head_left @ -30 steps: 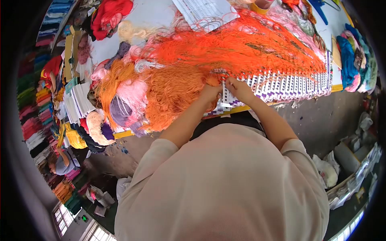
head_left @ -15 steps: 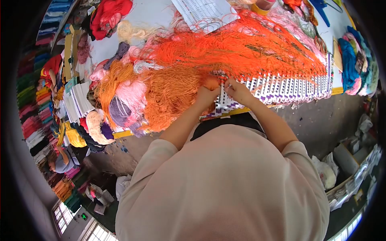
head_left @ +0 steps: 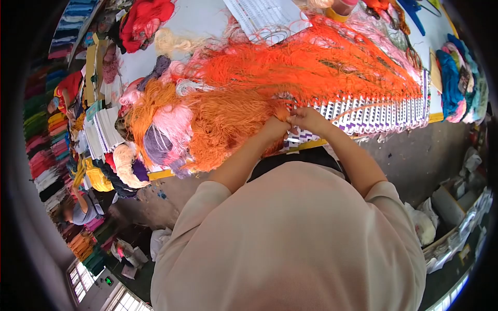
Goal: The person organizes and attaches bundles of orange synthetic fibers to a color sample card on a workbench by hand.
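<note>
My left hand is closed on strands at the right end of a thick heap of orange thread. Close against it, my right hand is pinched, with its fingertips by the left hand's fingers; what lies in the pinch is too small to make out. Under and to the right of my hands runs a row of white punched cards with dark holes and purple marks. Bright red-orange threads spread over the table from the cards' far edge. A thin orange strand crosses the cards right of my right hand.
Pink thread and a purple bundle lie left of the orange heap. Farther back are a printed sheet and red yarn. Blue skeins hang at the right end. Other people work by coloured stacks at far left.
My hands have come together, the right one moving slightly left and down to meet the left. The left hand has shifted a little right and down.
</note>
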Available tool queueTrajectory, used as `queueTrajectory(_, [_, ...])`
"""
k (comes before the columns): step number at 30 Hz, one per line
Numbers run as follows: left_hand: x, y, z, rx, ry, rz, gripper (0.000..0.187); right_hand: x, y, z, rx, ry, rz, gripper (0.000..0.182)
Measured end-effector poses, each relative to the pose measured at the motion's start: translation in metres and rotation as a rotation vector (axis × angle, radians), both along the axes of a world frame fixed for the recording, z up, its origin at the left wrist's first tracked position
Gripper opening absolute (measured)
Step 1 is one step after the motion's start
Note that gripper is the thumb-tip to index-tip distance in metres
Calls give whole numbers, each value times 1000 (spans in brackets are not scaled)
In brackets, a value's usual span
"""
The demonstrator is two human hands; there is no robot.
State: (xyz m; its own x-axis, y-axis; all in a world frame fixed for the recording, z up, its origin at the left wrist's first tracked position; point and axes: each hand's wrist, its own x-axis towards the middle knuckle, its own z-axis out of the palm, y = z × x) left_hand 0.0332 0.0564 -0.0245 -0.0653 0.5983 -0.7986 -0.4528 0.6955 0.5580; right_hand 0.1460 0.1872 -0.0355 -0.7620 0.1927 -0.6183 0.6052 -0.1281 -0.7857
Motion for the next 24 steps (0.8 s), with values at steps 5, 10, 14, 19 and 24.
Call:
queueTrajectory(5, [-12, -22, -18, 96, 893, -277, 17, 5, -7, 11, 470, -25, 350, 37])
queueTrajectory(10, [-91, -48, 76, 11, -136, 460, 10, 12, -9, 4, 621, -76, 359, 39])
queueTrajectory(14, [-185, -100, 120, 367, -127, 722, 4, 10, -10, 9, 619, -129, 373, 38])
queueTrajectory(19, [-237, -142, 137, 418, -68, 1261, 17, 8, -12, 24, 570, -194, 399, 39])
queueTrajectory(24, [-173, -129, 124, 615, -384, 736, 25, 12, -20, 19, 480, -25, 205, 38])
